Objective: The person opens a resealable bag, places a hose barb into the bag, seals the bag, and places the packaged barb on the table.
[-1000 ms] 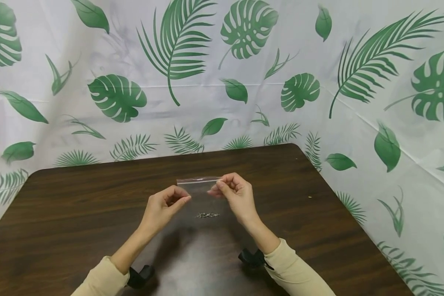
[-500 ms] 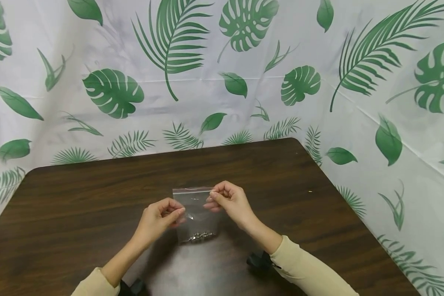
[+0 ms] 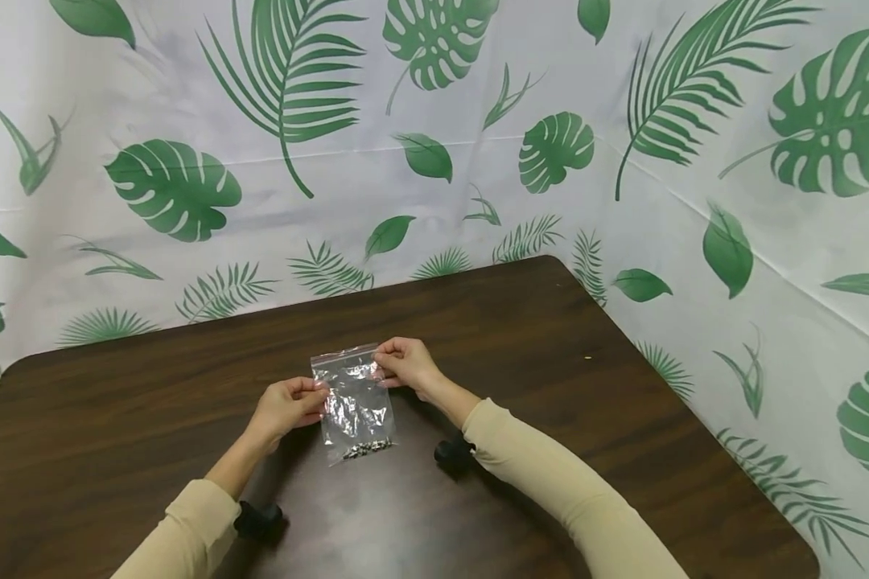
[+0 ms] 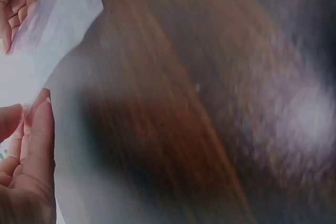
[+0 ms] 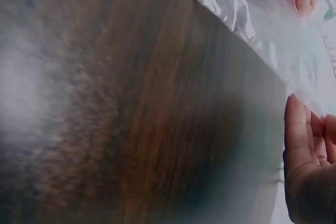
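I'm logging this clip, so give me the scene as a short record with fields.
setting: dark wooden table, leaf-print sheet behind and to the side
bag: clear zip bag, held up over the table
contents: small metal bits gathered at the bag's bottom
left hand: pinches the bag's left edge
right hand: pinches the bag's top right corner
wrist views: blurred, show bag and fingers only

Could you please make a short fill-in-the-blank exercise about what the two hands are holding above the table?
1. Both hands pinch a clear plastic ____ near its top edge.
2. The small metal pieces lie at the ____ of the bag.
3. The left hand and right hand work above a dark ____ table.

Missing words: bag; bottom; wooden
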The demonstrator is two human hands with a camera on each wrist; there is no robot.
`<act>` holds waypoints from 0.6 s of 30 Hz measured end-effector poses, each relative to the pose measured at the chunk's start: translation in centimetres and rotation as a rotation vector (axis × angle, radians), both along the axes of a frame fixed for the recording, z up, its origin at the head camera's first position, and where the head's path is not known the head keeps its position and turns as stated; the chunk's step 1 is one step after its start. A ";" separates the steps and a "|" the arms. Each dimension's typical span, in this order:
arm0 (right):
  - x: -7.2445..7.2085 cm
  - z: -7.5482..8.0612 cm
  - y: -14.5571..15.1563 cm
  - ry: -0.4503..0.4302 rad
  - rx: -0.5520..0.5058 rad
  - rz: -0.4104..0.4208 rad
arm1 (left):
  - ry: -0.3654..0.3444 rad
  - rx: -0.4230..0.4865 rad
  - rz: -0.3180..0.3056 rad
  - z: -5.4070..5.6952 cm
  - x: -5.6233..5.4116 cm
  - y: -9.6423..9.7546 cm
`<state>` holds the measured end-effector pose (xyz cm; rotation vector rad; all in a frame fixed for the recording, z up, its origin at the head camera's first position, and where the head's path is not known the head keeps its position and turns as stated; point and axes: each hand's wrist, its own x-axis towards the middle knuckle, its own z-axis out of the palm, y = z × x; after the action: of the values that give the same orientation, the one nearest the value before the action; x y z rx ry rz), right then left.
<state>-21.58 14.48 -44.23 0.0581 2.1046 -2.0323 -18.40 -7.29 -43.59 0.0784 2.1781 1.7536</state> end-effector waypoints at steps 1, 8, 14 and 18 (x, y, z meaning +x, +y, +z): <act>-0.2 -0.1 -0.5 -0.007 0.008 -0.004 | 0.001 -0.010 0.001 0.0 0.0 -0.5; -1.1 -0.2 -3.8 -0.030 0.064 0.029 | 0.039 -0.172 0.054 0.1 0.7 -3.7; -1.0 -0.3 -3.1 0.016 0.138 0.107 | 0.085 -0.215 0.057 -0.4 0.9 -4.3; -0.2 -0.5 -0.6 0.072 0.170 0.131 | 0.128 -0.265 0.024 -0.3 0.7 -4.1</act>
<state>-21.76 13.84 -44.72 -0.1247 2.2561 -1.8043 -17.73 -11.35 -43.91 0.1025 2.4931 1.4929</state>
